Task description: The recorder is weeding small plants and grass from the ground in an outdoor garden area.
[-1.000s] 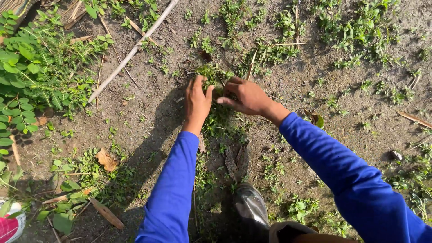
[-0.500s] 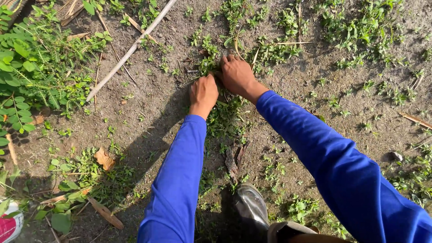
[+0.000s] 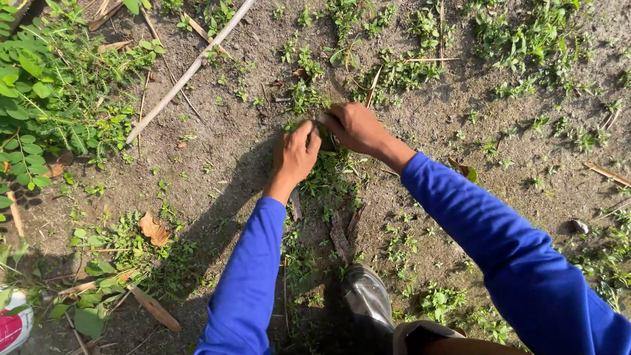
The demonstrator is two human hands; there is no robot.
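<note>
Your left hand [image 3: 295, 154] and your right hand [image 3: 355, 128] meet low over the soil [image 3: 420, 118], almost touching each other. Between them is a small weed [image 3: 327, 139], a patch of green low leaves on the ground in front of your boot [image 3: 367, 301]. The fingers of your left hand are curled and closed on the left side of this weed. Your right hand is also closed, its fingers bent down into the leaves from the other side, so both hands grip the same weed. How much of the plant sits inside each hand, I cannot tell, because the fingers hide it.

Both arms wear blue sleeves [image 3: 250, 283]. Just past the hands grows another small clump [image 3: 304, 97] of the same kind of green. A long pale stick [image 3: 190, 71] lies diagonal on the ground, well to the left of your hands. At the far left edge there is a leafy bush [image 3: 39, 98]. A dry brown leaf [image 3: 154, 230] lies near your left arm, among small green plants. At the bottom left corner a red and white bag [image 3: 13, 327] shows partly.
</note>
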